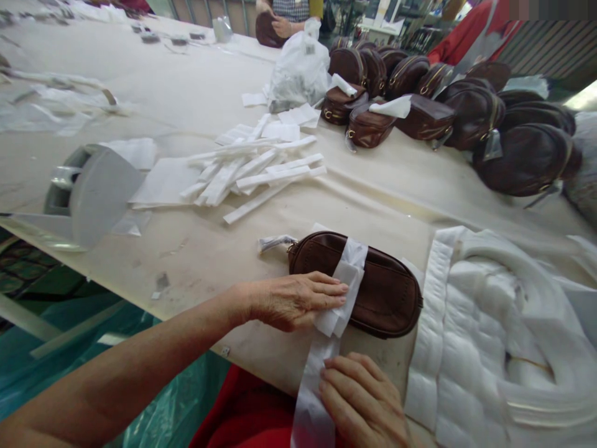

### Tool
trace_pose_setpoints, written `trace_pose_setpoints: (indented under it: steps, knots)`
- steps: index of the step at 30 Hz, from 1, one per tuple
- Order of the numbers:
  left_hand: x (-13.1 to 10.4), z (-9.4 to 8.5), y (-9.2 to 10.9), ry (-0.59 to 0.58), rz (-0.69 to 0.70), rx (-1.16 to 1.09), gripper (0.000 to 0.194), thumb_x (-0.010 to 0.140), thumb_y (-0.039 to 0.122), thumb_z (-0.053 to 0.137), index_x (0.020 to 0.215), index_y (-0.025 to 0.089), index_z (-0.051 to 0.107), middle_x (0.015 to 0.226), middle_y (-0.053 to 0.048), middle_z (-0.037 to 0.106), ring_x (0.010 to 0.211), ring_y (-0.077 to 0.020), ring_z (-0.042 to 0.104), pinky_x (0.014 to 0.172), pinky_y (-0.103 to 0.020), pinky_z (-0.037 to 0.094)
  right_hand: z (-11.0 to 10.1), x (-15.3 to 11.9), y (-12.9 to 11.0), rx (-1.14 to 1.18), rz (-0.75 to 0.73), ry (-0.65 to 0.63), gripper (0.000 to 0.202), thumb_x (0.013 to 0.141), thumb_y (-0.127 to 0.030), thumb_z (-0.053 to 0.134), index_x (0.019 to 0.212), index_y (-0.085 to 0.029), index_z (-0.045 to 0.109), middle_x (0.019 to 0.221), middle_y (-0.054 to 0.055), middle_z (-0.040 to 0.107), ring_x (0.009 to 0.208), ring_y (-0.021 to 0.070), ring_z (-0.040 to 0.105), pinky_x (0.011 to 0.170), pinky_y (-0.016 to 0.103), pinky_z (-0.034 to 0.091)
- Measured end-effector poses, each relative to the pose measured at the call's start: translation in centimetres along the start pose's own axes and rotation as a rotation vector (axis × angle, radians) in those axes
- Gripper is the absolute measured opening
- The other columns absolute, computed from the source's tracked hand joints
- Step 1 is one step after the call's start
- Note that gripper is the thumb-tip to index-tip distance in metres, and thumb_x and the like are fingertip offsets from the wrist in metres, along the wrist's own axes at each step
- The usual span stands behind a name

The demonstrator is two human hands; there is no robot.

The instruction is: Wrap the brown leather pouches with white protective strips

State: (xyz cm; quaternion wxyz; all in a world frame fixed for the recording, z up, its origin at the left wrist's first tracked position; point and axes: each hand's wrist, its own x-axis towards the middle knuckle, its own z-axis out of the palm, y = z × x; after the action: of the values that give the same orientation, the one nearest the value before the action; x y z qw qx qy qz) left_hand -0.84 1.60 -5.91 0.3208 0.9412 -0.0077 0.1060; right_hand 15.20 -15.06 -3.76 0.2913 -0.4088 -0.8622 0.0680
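A dark brown leather pouch (389,292) lies on the table, a zip along its edge and a plastic-wrapped pull at its left end. Across its middle runs a white strip (342,286) of thin wrap. My left hand (298,300) rests flat, fingers stretched out together, pressing the strip against the pouch. Toward me, a translucent tail of wrap (314,386) hangs over the table edge. My right hand (361,395) is at this tail, its fingers together and curled against the tail's right edge; its thumb is hidden.
A thick folded roll of white padding (494,336) lies at right. Loose white strips (256,165) are piled beyond the pouch, near a tape dispenser (93,193). Several brown bags (527,155) and a plastic bag (301,65) stand farther back. Across the table, a person's hand (282,27) holds a brown piece.
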Motion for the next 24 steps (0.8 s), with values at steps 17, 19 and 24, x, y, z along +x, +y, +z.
trace_pose_setpoints:
  steps: [17, 19, 24]
  knots:
    - [-0.2, 3.4, -0.4, 0.344, 0.029, 0.224, 0.027, 0.093, 0.025, 0.049, 0.112, 0.009, 0.061, 0.122, -0.013, 0.062, 0.118, -0.0183, 0.054, 0.103, -0.030, 0.045, 2.5, -0.4, -0.6, -0.085, -0.046, 0.185, 0.032, 0.093, -0.010, 0.035, 0.089, -0.013, 0.067, 0.080, 0.006, 0.073, 0.083, 0.0167, 0.069, 0.076, 0.026, 0.055]
    - [-0.3, 3.7, -0.2, 0.345, 0.026, 0.258, 0.027, 0.095, 0.019, 0.043, 0.114, 0.009, 0.060, 0.124, -0.013, 0.060, 0.120, -0.0177, 0.053, 0.104, -0.031, 0.044, 1.8, -0.4, -0.7, -0.106, -0.045, 0.147, 0.032, 0.094, -0.011, 0.035, 0.091, -0.013, 0.067, 0.082, 0.007, 0.074, 0.085, 0.0168, 0.069, 0.077, 0.026, 0.055]
    - [-0.4, 4.4, -0.4, 0.421, 0.044, 0.276, 0.027, 0.093, 0.012, 0.040, 0.111, 0.008, 0.060, 0.123, -0.013, 0.061, 0.121, -0.0176, 0.052, 0.103, -0.032, 0.045, 0.7, 0.1, -1.1, -0.158, -0.040, 0.055, 0.032, 0.094, -0.011, 0.036, 0.095, -0.013, 0.068, 0.087, 0.007, 0.074, 0.092, 0.0160, 0.068, 0.084, 0.025, 0.053]
